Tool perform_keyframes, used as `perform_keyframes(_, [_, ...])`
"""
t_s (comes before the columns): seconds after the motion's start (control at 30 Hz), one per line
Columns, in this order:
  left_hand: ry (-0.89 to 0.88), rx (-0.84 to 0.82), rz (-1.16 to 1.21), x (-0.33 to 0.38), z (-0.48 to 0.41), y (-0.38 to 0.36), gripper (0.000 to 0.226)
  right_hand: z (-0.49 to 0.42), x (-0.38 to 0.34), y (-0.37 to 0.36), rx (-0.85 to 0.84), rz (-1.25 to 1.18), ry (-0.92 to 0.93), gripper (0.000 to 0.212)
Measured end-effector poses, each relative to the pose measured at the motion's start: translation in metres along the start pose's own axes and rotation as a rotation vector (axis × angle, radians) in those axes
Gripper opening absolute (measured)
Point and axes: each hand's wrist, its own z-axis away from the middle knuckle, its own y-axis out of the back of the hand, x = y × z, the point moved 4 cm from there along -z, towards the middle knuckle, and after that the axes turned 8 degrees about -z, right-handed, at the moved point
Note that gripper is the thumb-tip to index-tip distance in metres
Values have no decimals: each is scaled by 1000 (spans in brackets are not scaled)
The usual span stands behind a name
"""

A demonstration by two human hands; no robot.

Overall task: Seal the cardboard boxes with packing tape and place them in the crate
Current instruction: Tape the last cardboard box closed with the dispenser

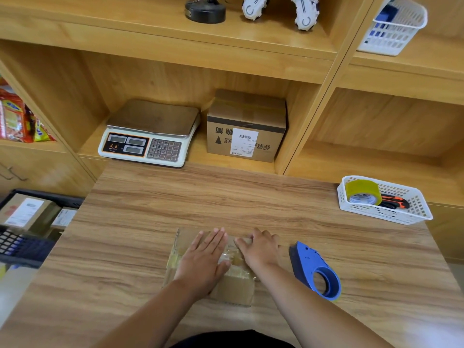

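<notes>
I see L hand (203, 257) flat, fingers together, pressing the cardboard box (236, 288) under both palms. R hand (261, 249) rests on its top, fingers loosely bent; tape dispenser (313, 270) just right of it.

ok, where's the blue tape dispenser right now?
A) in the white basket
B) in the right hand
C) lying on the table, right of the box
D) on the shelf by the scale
C: the blue tape dispenser lies on the table just right of the box, held by neither hand; the left hand and right hand both rest on the box.
</notes>
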Motion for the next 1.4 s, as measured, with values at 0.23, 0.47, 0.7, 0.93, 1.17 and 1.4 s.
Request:
perform_keyframes(0.23, [-9, -2, -19, -2, 0, -5, 70, -5, 21, 7, -165, -438, 50, 10])
perform_keyframes(0.47, [15, -2, 26, -5, -2, -3, 77, 12, 28, 13, -153, -595, 55, 50])
perform_keyframes(0.7, [61, -29, 143, -12, -5, 10, 88, 28, 34, 6, -268, -394, 158, 103])
perform_keyframes(0.93, [15, -47, 151, -25, -8, 22, 93, 34, 37, 10, -240, -576, 52, 88])
perform_keyframes(1.17, [-45, -148, 64, -33, -13, 27, 97, 31, 48, 4, -180, -616, 11, 67])
perform_keyframes(1.4, [-25, -177, 114, -32, -14, 27, 99, 33, 57, 3, -165, -651, 34, 67])
